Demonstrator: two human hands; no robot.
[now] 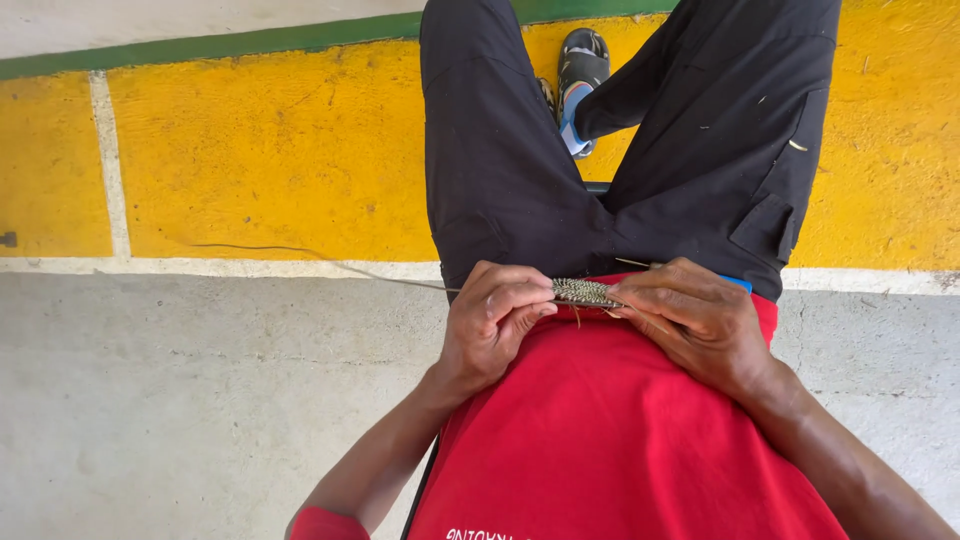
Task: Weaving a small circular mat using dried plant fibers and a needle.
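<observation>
Up close, a woven braid [583, 292] stretches between two hands above a red shirt [610, 430]: the left hand [492, 322] pinches its left end, the right hand [692, 315] pinches the right. A thin strand [330, 262] trails leftward. Beyond, black trousers [520, 150] and a sandalled foot [580, 85] rest on grey concrete floor [180, 400] edged by yellow-painted paving [270, 150].
</observation>
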